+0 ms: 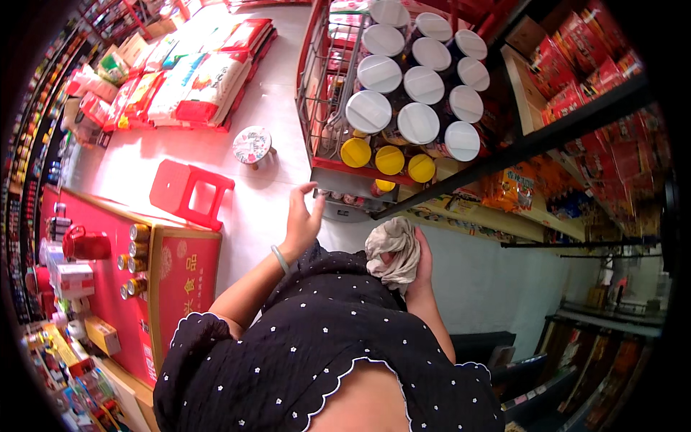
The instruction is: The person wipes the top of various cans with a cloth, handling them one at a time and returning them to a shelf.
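Observation:
My right hand (423,258) holds a crumpled pale cloth (393,251) just in front of my body, and the cloth hides most of its fingers. My left hand (302,218) is raised with thumb and fingers apart and nothing in it; a bangle (280,259) circles that wrist. Beyond both hands stands a red-framed wire rack (324,92). It carries rows of tubs with white lids (418,123) and, along its front, jars with yellow lids (390,160). Another yellow-lidded jar (383,187) sits lower down.
A red plastic stool (186,191) and a small round stool (252,144) stand on the floor to the left. Behind them are stacked sacks (205,86). A red-topped counter (127,302) bears cans (139,249). A black shelf edge (518,146) slants across the right, by packaged snacks (507,186).

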Tool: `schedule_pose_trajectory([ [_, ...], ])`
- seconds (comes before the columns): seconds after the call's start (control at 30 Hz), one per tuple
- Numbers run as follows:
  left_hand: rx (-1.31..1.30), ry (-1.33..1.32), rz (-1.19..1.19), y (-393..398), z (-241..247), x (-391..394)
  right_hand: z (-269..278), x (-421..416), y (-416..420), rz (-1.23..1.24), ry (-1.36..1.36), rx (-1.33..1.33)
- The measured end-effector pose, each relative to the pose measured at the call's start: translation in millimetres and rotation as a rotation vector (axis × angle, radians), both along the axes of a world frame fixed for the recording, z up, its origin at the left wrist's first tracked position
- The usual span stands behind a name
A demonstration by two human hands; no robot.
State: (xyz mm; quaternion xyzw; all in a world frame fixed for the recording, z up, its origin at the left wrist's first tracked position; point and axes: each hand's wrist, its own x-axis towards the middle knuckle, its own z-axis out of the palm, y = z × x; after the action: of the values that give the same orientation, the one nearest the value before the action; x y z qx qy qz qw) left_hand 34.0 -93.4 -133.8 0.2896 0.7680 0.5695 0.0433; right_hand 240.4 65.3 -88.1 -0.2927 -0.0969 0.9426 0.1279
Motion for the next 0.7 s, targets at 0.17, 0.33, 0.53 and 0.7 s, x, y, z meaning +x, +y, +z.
schedule_pose_trajectory([
  [0.17, -0.135, 0.106, -0.054, 10, 8, 9, -6, -16, 11, 0.1, 0.054, -0.021],
  [0.33, -0.132, 0.118, -0.146, 39, 22, 2, 5, -32, 8, 0.117, 0.065, 0.0],
  [0.53, 0.083, -0.35, -0.345, 41, -10, 28, -7, -50, -10, 0.0, 0.106, 0.106],
  [0.7, -0.029, -0.518, -0.181, 1, -33, 19, -36, -81, -43, 0.31, -0.066, 0.762],
])
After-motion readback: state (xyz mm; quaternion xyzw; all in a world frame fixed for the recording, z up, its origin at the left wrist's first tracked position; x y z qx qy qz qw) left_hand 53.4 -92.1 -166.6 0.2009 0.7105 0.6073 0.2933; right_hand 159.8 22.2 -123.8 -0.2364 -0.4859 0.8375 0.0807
